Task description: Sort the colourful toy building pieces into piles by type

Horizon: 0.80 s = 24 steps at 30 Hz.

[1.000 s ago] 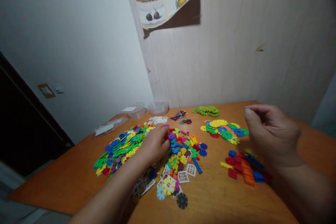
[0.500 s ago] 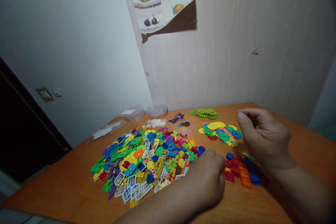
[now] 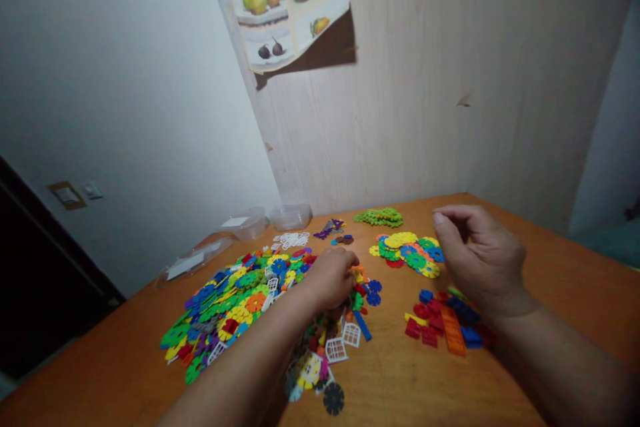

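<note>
My left hand reaches over the right part of a large mixed pile of colourful plastic pieces; its fingers curl down among them and their tips are hidden. My right hand hovers over the table's right side, thumb and fingers pressed together; what they hold, if anything, is hidden. Just below and left of it lies a group of red, blue and orange bricks. Flower-shaped discs in several colours are heaped to the left of my right hand.
At the back of the wooden table are green pieces, small purple pieces, white pieces and clear plastic containers. A clear lid lies at the left edge. Fruit pictures hang on the wall.
My left hand has moved left and away from the bricks onto the mixed pile. My right hand keeps its closed shape above the bricks. The whole view has shifted slightly.
</note>
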Motion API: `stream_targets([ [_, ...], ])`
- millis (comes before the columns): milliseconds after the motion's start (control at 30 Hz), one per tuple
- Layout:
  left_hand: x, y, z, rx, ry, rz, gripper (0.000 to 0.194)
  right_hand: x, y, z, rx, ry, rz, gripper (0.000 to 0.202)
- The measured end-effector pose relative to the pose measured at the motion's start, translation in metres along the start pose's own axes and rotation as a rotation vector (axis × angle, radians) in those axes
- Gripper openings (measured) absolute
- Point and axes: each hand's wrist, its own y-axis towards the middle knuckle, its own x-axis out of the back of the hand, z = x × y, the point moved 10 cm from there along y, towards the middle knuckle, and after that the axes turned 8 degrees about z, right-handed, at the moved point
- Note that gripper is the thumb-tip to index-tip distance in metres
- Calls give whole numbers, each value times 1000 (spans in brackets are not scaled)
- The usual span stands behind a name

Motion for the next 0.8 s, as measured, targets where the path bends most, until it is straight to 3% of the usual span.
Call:
stream_targets([
  [233, -22, 21, -1, -87, 85, 118, 34, 0, 0, -4, -19, 12, -1, 14],
  [400, -26, 27, -3, -89, 123, 144, 35, 0, 1, -4, -25, 39, 0, 14],
  [533, -25, 28, 0, -58, 75, 133, 31, 0, 1, -3, -20, 35, 3, 14],
  [667, -12, 24, 3, -11, -20, 66, 26, 1, 2, -3, -13, 24, -12, 14],
  [800, -3, 18, -21, -60, -158, 15, 29, 0, 1, -2, -22, 41, -11, 15],
])
